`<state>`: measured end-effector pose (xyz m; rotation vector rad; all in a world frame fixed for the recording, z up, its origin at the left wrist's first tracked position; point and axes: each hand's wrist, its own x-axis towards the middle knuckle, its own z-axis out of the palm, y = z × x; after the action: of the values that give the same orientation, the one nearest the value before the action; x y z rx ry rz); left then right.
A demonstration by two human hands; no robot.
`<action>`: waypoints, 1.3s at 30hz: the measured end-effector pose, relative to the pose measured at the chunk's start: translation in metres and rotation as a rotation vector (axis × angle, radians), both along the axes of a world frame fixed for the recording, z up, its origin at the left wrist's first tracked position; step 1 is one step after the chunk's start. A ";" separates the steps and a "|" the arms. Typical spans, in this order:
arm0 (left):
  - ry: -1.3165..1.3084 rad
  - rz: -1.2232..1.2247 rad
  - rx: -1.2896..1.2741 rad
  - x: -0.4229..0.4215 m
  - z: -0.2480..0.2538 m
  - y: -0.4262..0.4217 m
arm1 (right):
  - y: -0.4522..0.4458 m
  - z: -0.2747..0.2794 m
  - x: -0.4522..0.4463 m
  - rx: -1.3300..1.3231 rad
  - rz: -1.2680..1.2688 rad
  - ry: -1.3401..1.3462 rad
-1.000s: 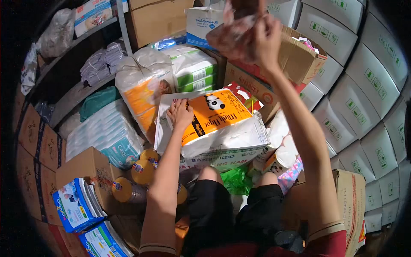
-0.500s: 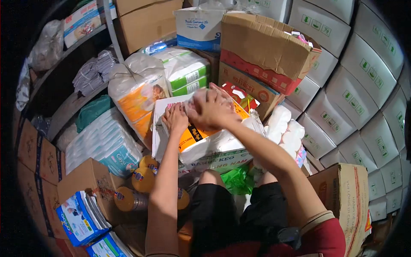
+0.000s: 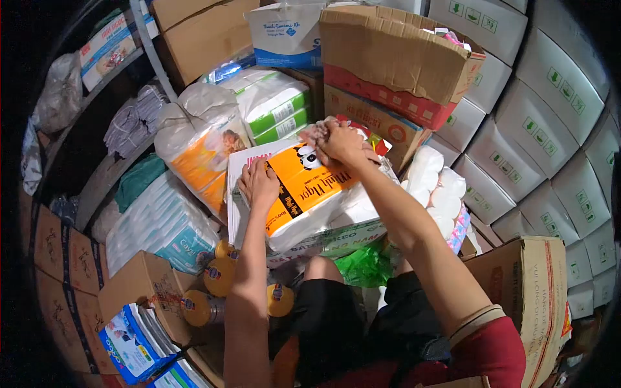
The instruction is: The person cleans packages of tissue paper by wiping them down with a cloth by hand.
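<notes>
An orange and white plastic-wrapped tissue pack (image 3: pixel 312 184) lies on top of a white carton (image 3: pixel 352 240) in front of me. My left hand (image 3: pixel 260 186) rests on the pack's left edge with its fingers laid over the side and nothing in its grasp. At the pack's far right end, my right hand (image 3: pixel 346 146) is closed on a crumpled pinkish-grey cloth (image 3: pixel 317 132), pressed against the wrap. Part of the cloth is hidden under the fingers. A red package (image 3: pixel 381 147) sits just beyond the right hand.
White rolls (image 3: pixel 435 187) lie right of the carton. Bagged orange packs (image 3: pixel 210 145) and green-white packs (image 3: pixel 275 107) stand behind. Yellow-lidded jars (image 3: pixel 220 277) are at lower left, an open cardboard box (image 3: pixel 394 52) at the back, and stacked white cartons (image 3: pixel 540 129) on the right.
My right hand has moved from over the middle of the pack toward its far right end with the cloth, uncovering the printed top. The view has shifted slightly. My left hand stays at the left edge.
</notes>
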<state>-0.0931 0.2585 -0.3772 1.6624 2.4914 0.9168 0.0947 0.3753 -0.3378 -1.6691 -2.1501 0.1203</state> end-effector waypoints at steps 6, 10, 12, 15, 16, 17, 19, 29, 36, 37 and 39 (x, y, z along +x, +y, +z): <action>0.002 0.010 0.053 -0.002 -0.005 0.003 | 0.036 -0.018 0.048 -0.249 -0.030 0.158; 0.023 0.031 0.101 -0.001 -0.006 0.003 | 0.048 -0.062 0.090 -0.091 -0.040 0.280; -0.004 0.033 0.111 -0.001 -0.006 0.003 | 0.038 -0.045 0.095 0.000 -0.050 0.253; -0.023 0.035 0.107 -0.002 -0.001 0.001 | 0.019 0.006 0.083 0.229 0.047 0.334; -0.026 0.033 0.098 -0.001 -0.001 0.000 | 0.013 0.035 0.073 0.186 0.081 0.309; -0.082 0.038 0.089 -0.001 0.000 0.002 | -0.002 0.059 0.059 0.310 0.150 0.377; -0.179 0.051 0.073 -0.006 0.005 0.005 | -0.029 0.098 0.029 0.276 0.282 0.360; -0.202 0.004 0.140 -0.001 -0.003 0.003 | -0.081 0.010 -0.041 -0.002 0.344 -0.020; 0.024 -0.049 0.105 -0.015 -0.028 0.012 | -0.233 0.169 0.035 -0.494 1.245 0.886; 0.082 0.006 0.033 -0.019 -0.044 0.032 | -0.258 0.184 0.051 -0.577 1.372 0.935; 0.008 -0.011 -0.037 -0.003 0.005 0.002 | -0.295 0.200 0.079 -0.676 1.545 0.988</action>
<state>-0.0964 0.2610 -0.3726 1.6708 2.4856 0.8589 0.1738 0.0804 -0.1378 0.3550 -1.9861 1.7311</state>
